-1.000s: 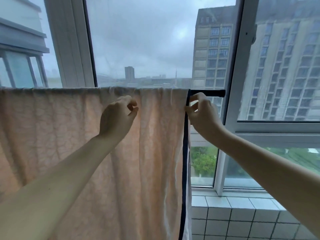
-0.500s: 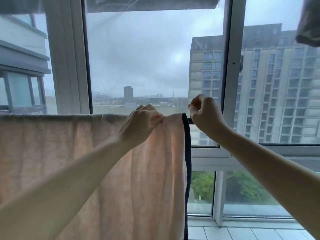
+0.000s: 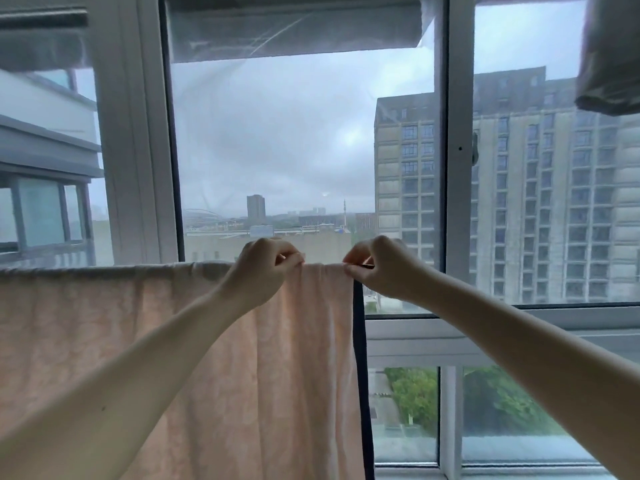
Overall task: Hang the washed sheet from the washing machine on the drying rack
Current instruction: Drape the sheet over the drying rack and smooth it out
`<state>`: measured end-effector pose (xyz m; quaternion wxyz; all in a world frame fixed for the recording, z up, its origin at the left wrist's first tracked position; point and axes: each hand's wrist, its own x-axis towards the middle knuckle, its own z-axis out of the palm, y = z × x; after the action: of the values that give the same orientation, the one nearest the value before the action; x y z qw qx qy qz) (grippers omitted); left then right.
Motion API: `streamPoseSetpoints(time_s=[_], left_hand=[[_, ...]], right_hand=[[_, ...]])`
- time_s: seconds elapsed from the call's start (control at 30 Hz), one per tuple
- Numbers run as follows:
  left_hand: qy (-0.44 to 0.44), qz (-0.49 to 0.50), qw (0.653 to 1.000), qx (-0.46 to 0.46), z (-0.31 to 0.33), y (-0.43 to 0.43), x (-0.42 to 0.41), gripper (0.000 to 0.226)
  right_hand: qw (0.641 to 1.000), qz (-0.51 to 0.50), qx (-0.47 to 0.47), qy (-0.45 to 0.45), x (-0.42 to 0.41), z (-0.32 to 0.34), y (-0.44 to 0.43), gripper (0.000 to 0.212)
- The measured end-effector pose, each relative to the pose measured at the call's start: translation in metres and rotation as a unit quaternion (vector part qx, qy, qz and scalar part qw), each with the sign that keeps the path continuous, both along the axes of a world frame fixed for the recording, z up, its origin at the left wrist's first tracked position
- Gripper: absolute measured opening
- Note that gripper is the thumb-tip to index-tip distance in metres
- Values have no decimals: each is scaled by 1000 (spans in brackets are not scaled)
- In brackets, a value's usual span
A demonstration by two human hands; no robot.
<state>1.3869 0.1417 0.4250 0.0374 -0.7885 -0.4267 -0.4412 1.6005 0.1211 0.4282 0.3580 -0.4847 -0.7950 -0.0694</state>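
Note:
A pale peach sheet (image 3: 104, 341) with a dark navy border along its right edge hangs over a horizontal rack bar, which the cloth hides. It drapes from the far left to about the middle of the view. My left hand (image 3: 259, 271) pinches the sheet's top fold a little left of its right edge. My right hand (image 3: 381, 268) grips the top right corner at the dark border. Both hands sit close together on the bar line.
A large window with white frames (image 3: 453, 202) stands right behind the sheet, with tall buildings outside. A grey cloth item (image 3: 609, 53) hangs at the top right. A lower window pane and sill (image 3: 485, 341) lie below right.
The view has tilted upward, so the sheet's top now sits lower in frame. My left hand has slid right along the top edge toward my right hand, which now covers the bare bar end.

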Motion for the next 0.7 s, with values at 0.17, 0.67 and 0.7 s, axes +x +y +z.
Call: streamPoseSetpoints(time_s=[0.17, 0.67, 0.7], left_hand=[[43, 1, 999, -25, -4, 5, -11, 19], [-36, -66, 995, -67, -2, 19, 22, 7], [-43, -66, 995, -67, -1, 20, 21, 5]], right_hand=[[997, 28, -59, 38, 8, 2, -3, 28], [995, -13, -7, 96, 11, -3, 1, 19], [996, -14, 1, 94, 10, -4, 1, 15]])
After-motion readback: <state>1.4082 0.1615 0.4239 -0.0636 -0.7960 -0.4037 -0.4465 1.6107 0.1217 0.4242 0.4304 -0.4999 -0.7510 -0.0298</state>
